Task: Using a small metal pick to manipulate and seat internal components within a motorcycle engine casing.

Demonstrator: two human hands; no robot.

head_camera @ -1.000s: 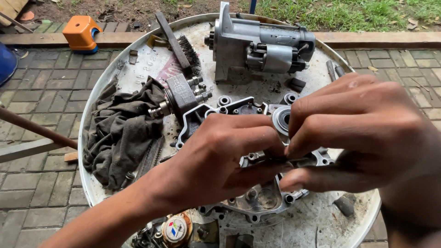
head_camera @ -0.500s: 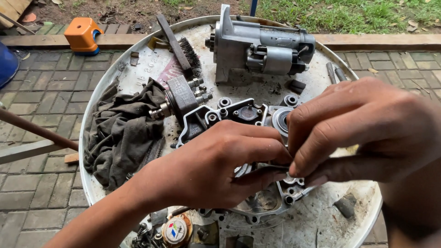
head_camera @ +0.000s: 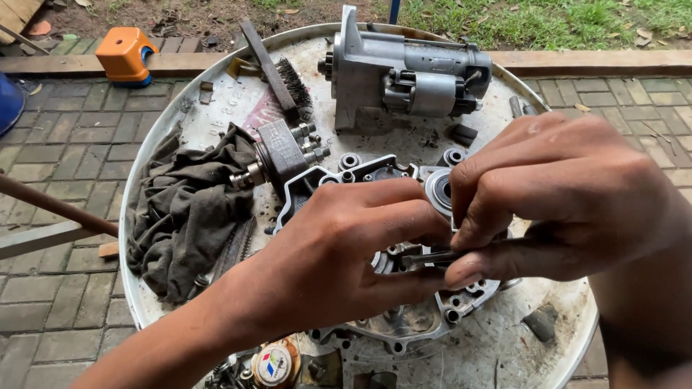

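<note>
My left hand (head_camera: 346, 252) and my right hand (head_camera: 555, 202) meet over a grey metal engine cover (head_camera: 317, 187) that lies on a round white tray (head_camera: 504, 346). Together the fingers pinch a small dark metal part (head_camera: 425, 258) just above the cover. The left hand's fingers curl under the part, and the right thumb and forefinger press on its right end. A round bearing (head_camera: 437, 189) in the cover shows between the two hands. Much of the cover is hidden under my hands.
A grey starter motor (head_camera: 404, 72) stands at the back of the tray. A wire brush (head_camera: 277, 72), a small ribbed metal unit (head_camera: 281, 155) and a dirty dark rag (head_camera: 187, 209) lie at the left. An orange block (head_camera: 126, 54) sits on the paving beyond.
Both hands have shifted slightly down and to the right while they keep hold of the small part; the fingers have closed tighter around it.
</note>
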